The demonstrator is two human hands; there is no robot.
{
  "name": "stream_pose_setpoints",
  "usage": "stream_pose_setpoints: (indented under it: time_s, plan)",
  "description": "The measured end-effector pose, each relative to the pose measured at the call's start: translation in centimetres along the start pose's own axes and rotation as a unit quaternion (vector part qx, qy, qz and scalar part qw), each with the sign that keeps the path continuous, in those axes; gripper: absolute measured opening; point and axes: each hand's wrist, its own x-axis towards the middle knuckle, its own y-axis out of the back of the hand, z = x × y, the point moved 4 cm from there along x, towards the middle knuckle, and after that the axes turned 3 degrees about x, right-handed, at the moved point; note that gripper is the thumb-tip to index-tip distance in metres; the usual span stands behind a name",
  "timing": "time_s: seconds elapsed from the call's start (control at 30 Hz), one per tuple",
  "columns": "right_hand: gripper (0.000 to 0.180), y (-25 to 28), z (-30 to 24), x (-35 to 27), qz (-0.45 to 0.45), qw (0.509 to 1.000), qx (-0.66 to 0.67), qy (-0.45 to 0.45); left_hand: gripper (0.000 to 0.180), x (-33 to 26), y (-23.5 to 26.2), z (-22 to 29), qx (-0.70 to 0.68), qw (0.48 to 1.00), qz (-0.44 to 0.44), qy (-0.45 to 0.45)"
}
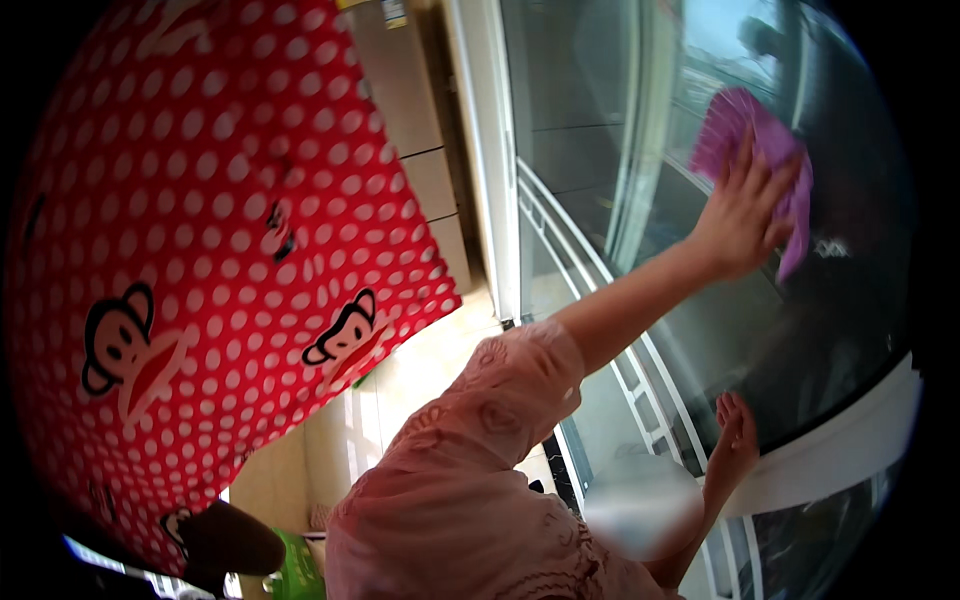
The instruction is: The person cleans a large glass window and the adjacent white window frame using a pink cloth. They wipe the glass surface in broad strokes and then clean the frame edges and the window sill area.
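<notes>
Upper hand (742, 215): your hand, fingers spread, pressed flat on the purple cloth (757, 150).
Purple cloth: held against the window glass (600, 130), high in view.
Lower hand (735, 440): your hand rests open on the white window frame (850, 440); whether it is left or right, you cannot tell.
Curtain (200, 250): red with white dots, hangs well apart.
</notes>
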Motion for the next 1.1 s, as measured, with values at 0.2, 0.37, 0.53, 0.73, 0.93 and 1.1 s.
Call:
stream_pose_setpoints:
  time_s: [0.2,0.37,0.53,0.73,0.93,1.1]
  plan:
    - [0.031,0.3,0.4,-0.2,-0.024,0.997,-0.057,0.048,0.068,-0.1,-1.4,-12.2,-0.096,0.963,0.097,0.231]
    - [0.031,-0.4,0.7,0.0,-0.027,0.995,-0.078,0.060,0.073,-8.3,-7.3,-19.6,0.086,0.973,0.061,0.208]
    - [0.031,-0.2,1.4,0.3,0.000,0.997,-0.046,0.063,0.082,-13.6,-6.4,-13.9,-0.141,0.951,0.028,0.272]
    - [0.029,0.5,2.1,0.5,0.003,0.998,0.003,0.068,0.078,-14.4,-6.0,-3.6,-0.177,0.956,-0.074,0.223]
    - [0.028,0.0,0.7,-0.2,-0.024,0.995,0.019,0.095,0.085,-13.0,-5.1,8.0,-0.128,0.959,-0.195,0.160]
    - [0.023,1.0,4.2,0.0,0.018,0.993,0.008,0.117,0.080,-12.5,-7.4,9.8,-0.033,0.992,-0.119,0.021]
